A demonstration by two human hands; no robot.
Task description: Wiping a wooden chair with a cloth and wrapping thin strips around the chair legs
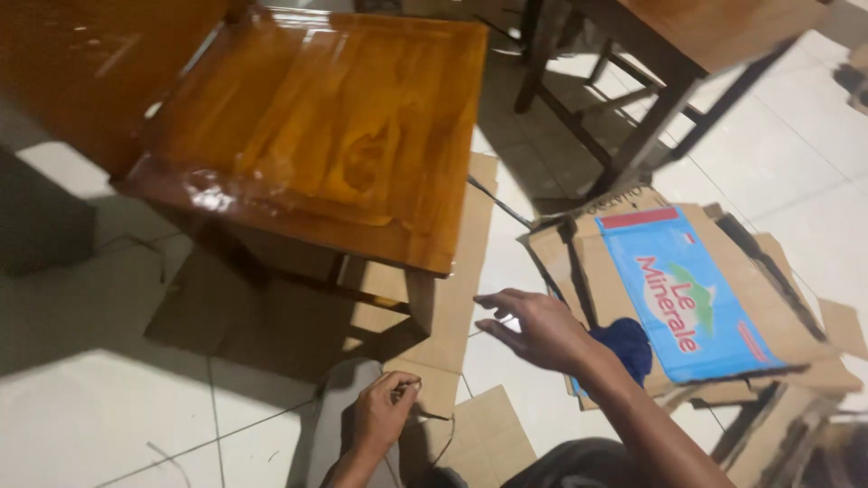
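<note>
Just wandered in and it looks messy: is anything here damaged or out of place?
Yes. The flattened cardboard box lies torn and ragged on the tiled floor, a blue cloth bunched at its edge. More cardboard pieces are strewn under the glossy wooden chair.

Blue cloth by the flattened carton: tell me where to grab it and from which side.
Grip the blue cloth at its bunched top, coming from above and from the tiled-floor side. It lies crumpled in a rounded heap against the edge of the flattened cardboard carton, so the folds give the fingers something to pinch. The right hand hovers open just beside it; the left hand pinches a thin dark object.
</note>
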